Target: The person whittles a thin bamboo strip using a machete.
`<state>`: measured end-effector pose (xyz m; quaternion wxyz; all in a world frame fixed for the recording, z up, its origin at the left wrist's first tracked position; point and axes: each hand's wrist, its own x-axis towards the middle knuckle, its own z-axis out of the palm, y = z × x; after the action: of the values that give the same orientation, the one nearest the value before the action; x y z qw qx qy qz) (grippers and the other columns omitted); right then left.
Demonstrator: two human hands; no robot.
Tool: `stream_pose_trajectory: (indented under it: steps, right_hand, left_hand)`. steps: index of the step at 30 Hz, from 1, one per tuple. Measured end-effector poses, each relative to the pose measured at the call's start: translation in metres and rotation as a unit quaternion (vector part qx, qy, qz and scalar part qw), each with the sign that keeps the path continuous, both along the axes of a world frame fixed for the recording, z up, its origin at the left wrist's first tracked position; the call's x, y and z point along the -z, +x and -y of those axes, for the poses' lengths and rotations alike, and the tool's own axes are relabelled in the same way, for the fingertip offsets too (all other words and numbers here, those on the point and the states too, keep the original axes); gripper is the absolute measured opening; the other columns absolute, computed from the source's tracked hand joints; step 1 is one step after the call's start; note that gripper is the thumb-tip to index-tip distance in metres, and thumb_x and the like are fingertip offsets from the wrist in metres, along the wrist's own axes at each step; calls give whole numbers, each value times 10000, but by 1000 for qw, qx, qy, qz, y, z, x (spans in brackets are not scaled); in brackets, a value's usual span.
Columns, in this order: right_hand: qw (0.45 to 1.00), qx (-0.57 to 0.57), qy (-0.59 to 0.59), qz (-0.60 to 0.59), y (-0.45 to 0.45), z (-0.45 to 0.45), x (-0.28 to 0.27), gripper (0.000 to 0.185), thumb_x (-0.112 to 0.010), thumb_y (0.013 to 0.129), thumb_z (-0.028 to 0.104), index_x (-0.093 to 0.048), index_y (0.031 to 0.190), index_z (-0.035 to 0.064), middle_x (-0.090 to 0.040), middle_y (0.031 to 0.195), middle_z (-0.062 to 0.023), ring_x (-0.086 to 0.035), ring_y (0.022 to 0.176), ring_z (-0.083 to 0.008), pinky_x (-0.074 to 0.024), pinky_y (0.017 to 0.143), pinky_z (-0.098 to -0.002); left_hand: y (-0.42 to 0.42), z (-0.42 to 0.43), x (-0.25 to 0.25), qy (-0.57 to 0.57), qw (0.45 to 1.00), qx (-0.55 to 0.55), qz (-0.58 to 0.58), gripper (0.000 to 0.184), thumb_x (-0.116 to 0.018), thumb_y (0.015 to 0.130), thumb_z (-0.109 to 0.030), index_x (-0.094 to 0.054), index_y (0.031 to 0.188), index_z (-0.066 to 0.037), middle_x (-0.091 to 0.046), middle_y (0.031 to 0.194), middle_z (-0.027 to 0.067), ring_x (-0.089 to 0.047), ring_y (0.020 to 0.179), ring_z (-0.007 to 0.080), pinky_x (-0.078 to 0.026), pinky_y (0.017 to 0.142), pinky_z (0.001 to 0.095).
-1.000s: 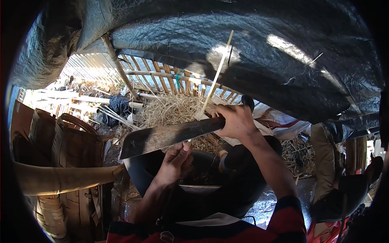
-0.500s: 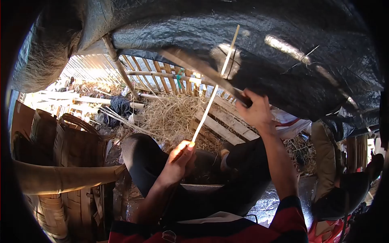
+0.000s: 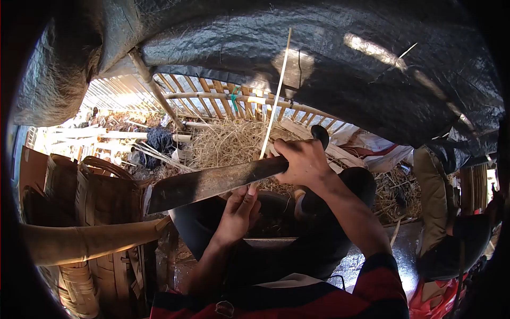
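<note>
Between the thumb and fingers of my left hand (image 3: 237,212) is the lower end of a thin pale bamboo strip (image 3: 277,101), which points upward and away from me. My right hand (image 3: 304,162) is closed around the dark handle of a machete (image 3: 212,183). Its broad, worn blade stretches to the left, crossing the strip just above my left hand. The blade hides a short piece of the strip, and I cannot tell how the edge meets it. Both hands are above my dark-trousered legs (image 3: 340,212).
A heap of shavings (image 3: 223,146) lies on the ground ahead, before a bamboo slat fence (image 3: 212,101). Woven baskets (image 3: 103,196) and a thick bamboo pole (image 3: 90,242) stand close on the left. Dark plastic sheeting (image 3: 223,42) hangs overhead. Another person's leg (image 3: 431,196) is at the right.
My right hand has brought the machete down and toward me, from the strip's upper part to just above my left hand. The strip now leans less to the right.
</note>
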<state>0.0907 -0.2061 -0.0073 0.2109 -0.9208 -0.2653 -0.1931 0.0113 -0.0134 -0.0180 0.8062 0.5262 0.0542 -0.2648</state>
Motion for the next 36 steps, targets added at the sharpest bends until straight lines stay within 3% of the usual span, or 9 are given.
stream_pose_trajectory:
  steps: [2,7,11,13,15,17,20,25,36]
  right_hand:
    - [999,16,-46,-5,3,4,3,274,-745,624,239,-581,793,99,-641,644,-66,-640,599,-243,-495,583,-367]
    - [1000,12,-6,3,11,14,-6,269,-744,626,242,-587,791,98,-652,688,-79,-640,633,-267,-490,589,-367]
    - [989,146,-20,-25,22,31,-16,287,-763,615,252,-614,807,99,-650,692,-75,-655,688,-293,-508,626,-395]
    - [992,114,-8,47,25,36,-13,329,-741,666,345,-631,848,95,-651,657,-87,-656,603,-277,-524,553,-383]
    - [994,103,-4,-29,16,27,-12,361,-750,659,359,-632,873,94,-659,665,-95,-665,622,-273,-524,553,-381]
    - [999,31,13,17,6,13,-8,256,-731,628,217,-593,804,94,-636,648,-70,-647,604,-282,-506,577,-380]
    - [994,-15,16,111,-2,-9,-11,285,-735,623,253,-594,815,96,-629,629,-70,-651,594,-260,-500,561,-367]
    - [998,4,-47,-41,-3,-10,-5,340,-746,601,291,-595,833,93,-646,693,-78,-660,635,-242,-492,552,-351]
    - [994,33,-91,-49,7,5,2,364,-763,532,297,-598,808,128,-642,716,-44,-637,637,-218,-485,615,-346]
  left_hand:
    - [0,-1,-2,12,1000,-10,-11,255,-424,1024,-301,-431,813,-158,-277,548,-74,-202,420,28,-153,371,220]
    - [0,-8,-2,-6,999,-28,23,236,-448,1024,-251,-451,807,-157,-303,573,-80,-268,460,25,-200,413,210]
    - [-5,-13,0,-30,999,-21,15,226,-440,1026,-241,-446,818,-152,-320,634,-84,-271,490,18,-208,426,203]
    - [-2,-8,-3,-16,1000,-21,15,223,-444,1025,-241,-446,821,-152,-321,638,-86,-269,494,18,-209,429,202]
    - [2,-1,-4,-7,1000,-24,15,219,-448,1024,-241,-447,824,-151,-322,642,-87,-267,497,18,-211,433,201]
    - [3,4,-3,12,999,-22,-22,240,-450,1023,-241,-461,805,-141,-329,633,-90,-275,499,14,-208,438,201]
    - [2,3,2,13,999,-26,-40,285,-441,1026,-244,-474,768,-128,-330,608,-90,-278,505,13,-198,441,208]
    - [2,1,3,91,995,-23,37,328,-425,1032,-254,-478,736,-121,-326,581,-89,-275,508,19,-191,450,218]
    - [1,-1,3,71,996,-54,20,241,-458,1011,-315,-471,817,-172,-271,542,-97,-199,427,7,-147,380,205]
